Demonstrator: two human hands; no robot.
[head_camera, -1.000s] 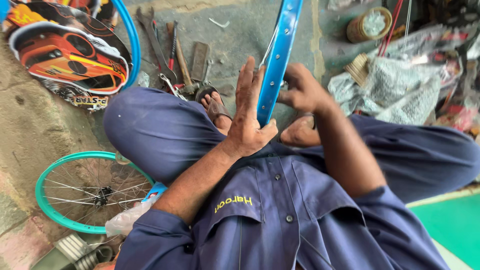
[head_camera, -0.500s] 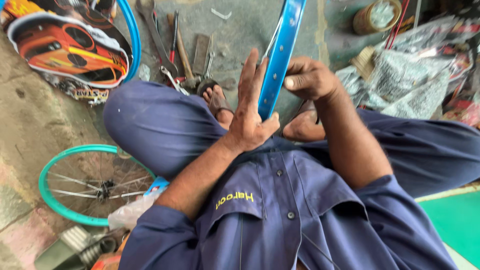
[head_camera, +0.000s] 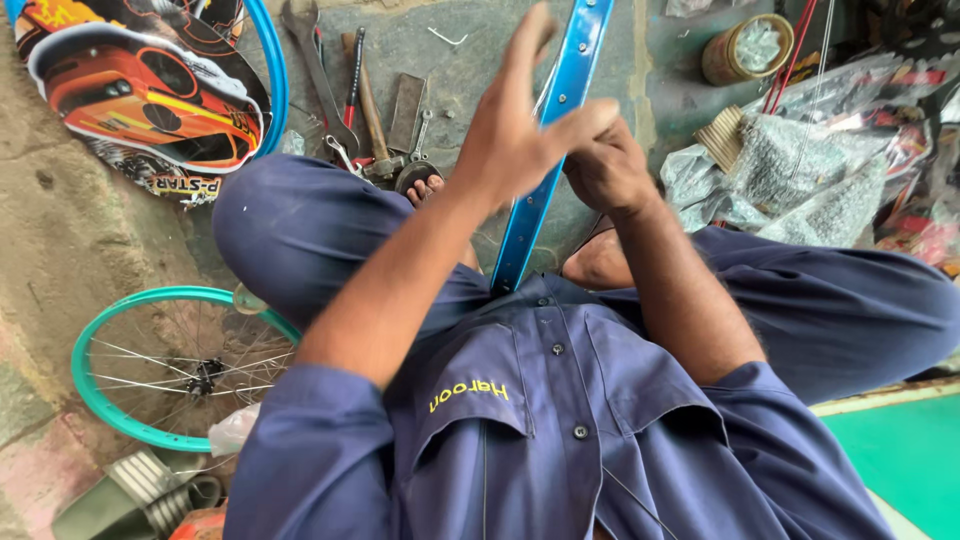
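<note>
I sit cross-legged in a dark blue work suit with a blue bicycle rim (head_camera: 560, 110) standing on edge between my knees. My right hand (head_camera: 608, 172) is closed around the rim's right side at mid height. My left hand (head_camera: 515, 125) is raised on the rim's left side, fingers stretched out and apart, with one finger reaching across the rim toward my right hand. It holds nothing that I can see. The lower end of the rim disappears behind my shirt.
A teal spoked wheel (head_camera: 150, 360) lies on the floor at left. A hammer, wrenches and other tools (head_camera: 355, 95) lie beyond my left knee, beside a wheel cover with a car picture (head_camera: 140, 95). A tin can (head_camera: 745, 45) and plastic bags of parts (head_camera: 800, 170) sit at right.
My left hand has lifted off the rim and risen toward the camera with fingers spread. My right hand has stayed closed on the rim, shifting slightly up.
</note>
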